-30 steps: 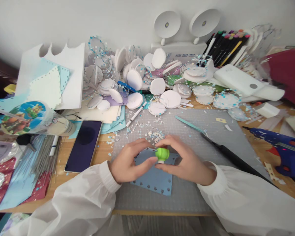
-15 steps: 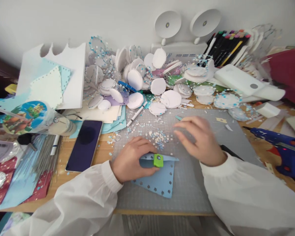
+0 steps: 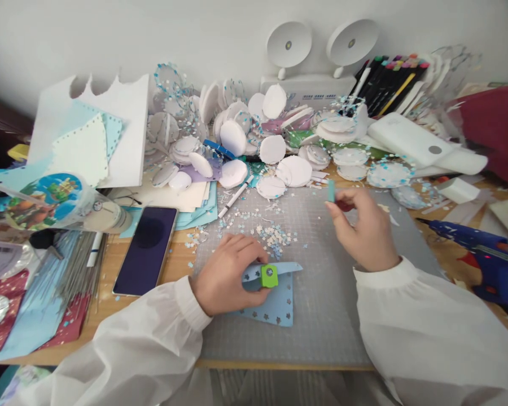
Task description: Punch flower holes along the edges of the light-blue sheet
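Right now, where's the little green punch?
In the head view, the green punch is below and slightly right of centre, held in the left hand, at the upper edge of the blue paper on the gray mat.

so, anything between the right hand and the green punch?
Only the blue paper flap, jutting from the green punch toward the right hand's side. Nothing else visible stands between.

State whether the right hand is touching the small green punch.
Apart. The head view shows bare grey mat plainly between the right hand and the small green punch, which the left hand holds.
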A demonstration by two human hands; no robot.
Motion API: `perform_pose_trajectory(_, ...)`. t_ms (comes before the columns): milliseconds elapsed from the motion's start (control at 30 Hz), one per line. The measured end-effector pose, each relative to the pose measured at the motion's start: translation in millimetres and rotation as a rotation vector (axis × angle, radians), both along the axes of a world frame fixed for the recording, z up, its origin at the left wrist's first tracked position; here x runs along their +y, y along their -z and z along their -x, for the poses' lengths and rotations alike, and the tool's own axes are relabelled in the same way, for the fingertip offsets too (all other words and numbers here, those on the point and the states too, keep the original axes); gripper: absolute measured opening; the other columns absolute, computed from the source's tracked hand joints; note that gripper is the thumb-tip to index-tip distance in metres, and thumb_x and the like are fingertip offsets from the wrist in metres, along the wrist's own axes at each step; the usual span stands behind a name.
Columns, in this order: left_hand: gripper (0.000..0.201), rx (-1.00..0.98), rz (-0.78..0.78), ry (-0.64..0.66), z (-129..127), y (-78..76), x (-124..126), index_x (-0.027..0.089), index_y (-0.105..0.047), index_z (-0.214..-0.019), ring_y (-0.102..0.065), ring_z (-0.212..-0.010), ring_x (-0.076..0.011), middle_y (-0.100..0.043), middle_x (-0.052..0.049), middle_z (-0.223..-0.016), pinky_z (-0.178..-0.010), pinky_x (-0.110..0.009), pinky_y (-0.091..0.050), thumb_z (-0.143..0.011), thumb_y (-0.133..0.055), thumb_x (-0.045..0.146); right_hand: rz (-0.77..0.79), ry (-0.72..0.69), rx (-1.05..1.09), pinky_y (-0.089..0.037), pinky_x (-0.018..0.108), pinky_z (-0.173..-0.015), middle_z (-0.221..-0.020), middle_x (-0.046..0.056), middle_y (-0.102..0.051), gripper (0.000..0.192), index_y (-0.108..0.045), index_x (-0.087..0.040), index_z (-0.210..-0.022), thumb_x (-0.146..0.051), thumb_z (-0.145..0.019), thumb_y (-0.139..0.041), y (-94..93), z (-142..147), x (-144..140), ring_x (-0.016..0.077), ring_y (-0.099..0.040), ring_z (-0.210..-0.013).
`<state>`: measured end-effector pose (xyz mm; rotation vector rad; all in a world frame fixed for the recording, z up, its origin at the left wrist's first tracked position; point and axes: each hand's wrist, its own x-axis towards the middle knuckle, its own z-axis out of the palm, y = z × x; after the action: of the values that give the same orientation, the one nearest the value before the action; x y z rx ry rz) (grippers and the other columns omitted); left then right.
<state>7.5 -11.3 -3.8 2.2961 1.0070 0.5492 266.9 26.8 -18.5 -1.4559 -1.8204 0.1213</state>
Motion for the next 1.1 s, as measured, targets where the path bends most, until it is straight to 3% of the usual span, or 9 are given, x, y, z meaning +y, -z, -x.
perform_pose_trajectory(67,0.024,0.024,-0.001,-0.010,0,0.3,0,0.019,-0.052,-0.085,-0.054,-0.084,-0.0187,-0.062,-0.001,-0.088,-0.078,-0.033,-0.034,-0.067,-0.067,0.023,0.021,-0.082,0.312,-0.050,0.035,-0.070,-0.086,0.005,-0.061,0.010,-0.051,-0.023,-0.094,-0.030,-0.088,-0.056,-7.4,10,-7,0.0193,-0.060,-0.076)
perform_pose_trajectory(167,0.022,0.054,0.000,-0.010,0,1.8,0,0.019,-0.051,-0.084,-0.054,-0.084,-0.0191,-0.062,-0.001,-0.088,-0.078,-0.033,-0.034,-0.067,-0.065,0.022,0.213,-0.338,0.623,-0.054,0.033,-0.067,-0.085,0.004,-0.065,0.007,-0.049,-0.024,-0.095,-0.028,-0.090,-0.053,-15.0,25,-21,0.0184,-0.064,-0.076)
perform_pose_trajectory(267,0.023,0.056,-0.008,-0.005,-1,3.8,-1,0.018,-0.051,-0.084,-0.055,-0.084,-0.0196,-0.061,-0.002,-0.088,-0.078,-0.033,-0.035,-0.066,-0.065,0.020,0.373,-0.578,0.694,-0.056,0.031,-0.067,-0.084,0.003,-0.067,0.005,-0.050,-0.024,-0.097,-0.023,-0.092,-0.050,-15.7,38,-34,0.0168,-0.066,-0.073)
perform_pose_trajectory(333,0.024,0.051,-0.013,-0.003,-1,4.8,-1,0.018,-0.051,-0.084,-0.056,-0.086,-0.0200,-0.062,-0.002,-0.088,-0.079,-0.033,-0.035,-0.065,-0.065,0.019,0.405,-0.649,0.694,-0.056,0.030,-0.067,-0.086,0.004,-0.067,0.008,-0.051,-0.024,-0.099,-0.020,-0.092,-0.050,-12.5,44,-40,0.0159,-0.066,-0.075)
perform_pose_trajectory(533,0.025,0.031,-0.018,-0.002,-2,6.1,-1,0.018,-0.052,-0.085,-0.057,-0.086,-0.0204,-0.062,-0.003,-0.089,-0.079,-0.034,-0.036,-0.065,-0.066,0.018,0.405,-0.631,0.647,-0.057,0.029,-0.074,-0.091,0.005,-0.064,0.013,-0.055,-0.023,-0.101,-0.017,-0.089,-0.054,-0.7,51,-46,0.0165,-0.067,-0.085)
perform_pose_trajectory(867,0.026,0.025,-0.029,-0.001,-1,7.7,-2,0.017,-0.052,-0.084,-0.057,-0.086,-0.0207,-0.062,-0.004,-0.089,-0.079,-0.034,-0.037,-0.063,-0.066,0.017,0.395,-0.608,0.595,-0.057,0.028,-0.075,-0.090,0.004,-0.064,0.011,-0.055,-0.023,-0.099,-0.018,-0.089,-0.054,-0.4,50,-47,0.0151,-0.067,-0.085)
perform_pose_trajectory(1100,0.027,0.023,-0.023,-0.001,-1,8.6,-1,0.018,-0.050,-0.083,-0.056,-0.086,-0.0203,-0.062,-0.003,-0.089,-0.080,-0.034,-0.037,-0.063,-0.067,0.017,0.510,-0.538,0.719,-0.058,0.027,-0.068,-0.083,0.002,-0.068,0.002,-0.052,-0.025,-0.094,-0.024,-0.092,-0.052,-0.9,56,-45,0.0157,-0.068,-0.079)
